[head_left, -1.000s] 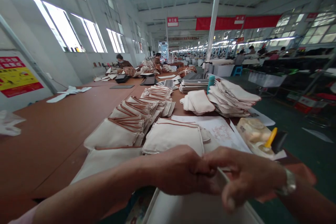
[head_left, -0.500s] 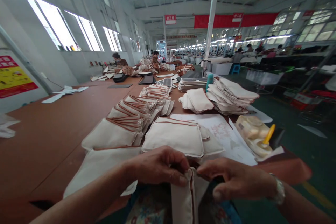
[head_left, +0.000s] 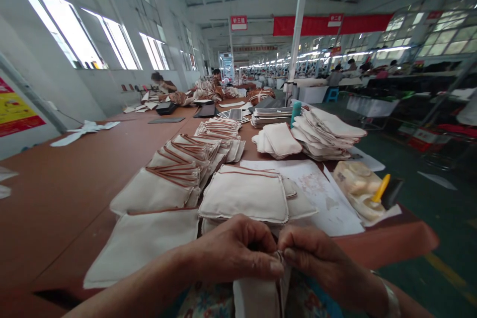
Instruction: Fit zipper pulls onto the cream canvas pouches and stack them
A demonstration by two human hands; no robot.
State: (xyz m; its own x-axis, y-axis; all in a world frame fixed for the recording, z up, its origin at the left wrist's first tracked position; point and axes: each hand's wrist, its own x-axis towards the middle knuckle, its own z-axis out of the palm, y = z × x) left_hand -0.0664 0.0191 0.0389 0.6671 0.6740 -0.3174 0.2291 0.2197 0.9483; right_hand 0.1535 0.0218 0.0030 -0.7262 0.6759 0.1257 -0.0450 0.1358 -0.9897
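A cream fabric piece with a brown-lined edge (head_left: 257, 295) hangs upright at the table's near edge, over my lap. My left hand (head_left: 238, 248) pinches its top edge between thumb and fingers. Right beside it, my right hand (head_left: 316, 256) has thumb and forefinger closed on the same edge, the fingertips of both hands almost touching. Just beyond them lies a stack of cream fabric pieces (head_left: 244, 196) with brown trim. To its left, a fanned row of similar cream pieces (head_left: 156, 189) runs away along the table.
On the brown table (head_left: 89, 174), a taller cream stack (head_left: 328, 131) stands at the right near a teal thread cone (head_left: 295, 110). White paper (head_left: 309, 184) lies in front of it. A cut plastic container (head_left: 357, 184) and a yellow-handled brush (head_left: 380, 188) sit at the right edge. Another person (head_left: 164, 83) works far left.
My right hand has moved left and its thumb and forefinger have closed on the fabric edge. My left hand has shifted slightly right. The view has tilted a little.
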